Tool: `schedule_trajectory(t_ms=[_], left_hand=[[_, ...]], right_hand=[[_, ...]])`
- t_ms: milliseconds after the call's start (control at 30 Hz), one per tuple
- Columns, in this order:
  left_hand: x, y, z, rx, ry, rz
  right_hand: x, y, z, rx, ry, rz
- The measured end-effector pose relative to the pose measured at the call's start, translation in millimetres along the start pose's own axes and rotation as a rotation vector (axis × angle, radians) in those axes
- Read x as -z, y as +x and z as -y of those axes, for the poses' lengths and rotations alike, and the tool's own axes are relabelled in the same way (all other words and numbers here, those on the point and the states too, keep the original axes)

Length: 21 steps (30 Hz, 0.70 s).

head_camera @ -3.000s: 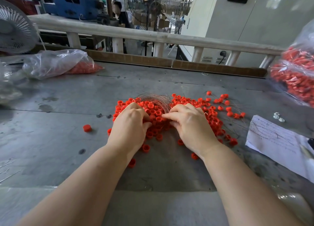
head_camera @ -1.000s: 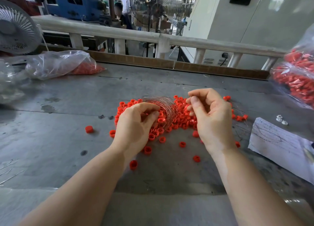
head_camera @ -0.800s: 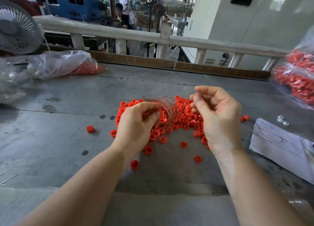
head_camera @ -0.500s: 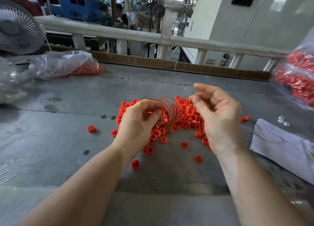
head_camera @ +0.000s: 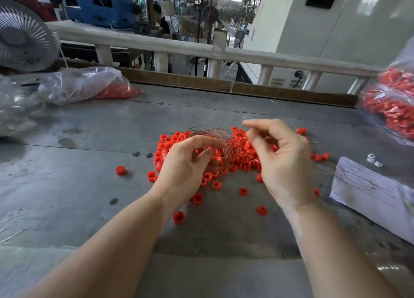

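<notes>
- Many red caps [head_camera: 244,158] are seen lying loose in a pile at the middle of the tabletop [head_camera: 89,185], with a few strays scattered toward six o'clock and a single cap [head_camera: 120,170] set well apart at nine o'clock of the pile
- A wire bundle [head_camera: 221,138] of thin strands is gripped by the left hand [head_camera: 186,170], whose fingers and thumb are curled round it just over the pile's nine o'clock side
- The right hand [head_camera: 284,161] is held raised over the three o'clock side with its fingers curled; it is blurred, so whether a strand or a cap is pinched cannot be told
- No cap is seen fitted on a strand, so the work is judged to be at an early stage, with nearly the whole pile left to be handled
- A clear bag [head_camera: 80,86] with red parts is seen at ten o'clock, a full bag [head_camera: 394,105] at two o'clock and a paper sheet [head_camera: 369,190] at four o'clock
</notes>
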<state>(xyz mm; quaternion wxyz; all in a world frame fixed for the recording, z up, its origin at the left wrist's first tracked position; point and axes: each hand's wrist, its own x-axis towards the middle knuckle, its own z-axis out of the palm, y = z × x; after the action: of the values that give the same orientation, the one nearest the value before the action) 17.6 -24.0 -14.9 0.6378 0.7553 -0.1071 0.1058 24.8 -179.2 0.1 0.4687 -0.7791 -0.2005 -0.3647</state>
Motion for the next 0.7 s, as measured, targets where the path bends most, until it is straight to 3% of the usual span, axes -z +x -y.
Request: schedule_trajectory(t_ms=[167, 700], left_hand=[[1.7, -2.2, -3.1, 0.02, -0.059, 0.003], [0.0, 1.3, 2.9, -0.048, 0.181, -0.074]], right_hand=[[-8.5, -6.4, -0.5, -0.054, -0.03, 0.257], [-8.7, -8.3, 5.3, -0.06, -0.099, 0.291]])
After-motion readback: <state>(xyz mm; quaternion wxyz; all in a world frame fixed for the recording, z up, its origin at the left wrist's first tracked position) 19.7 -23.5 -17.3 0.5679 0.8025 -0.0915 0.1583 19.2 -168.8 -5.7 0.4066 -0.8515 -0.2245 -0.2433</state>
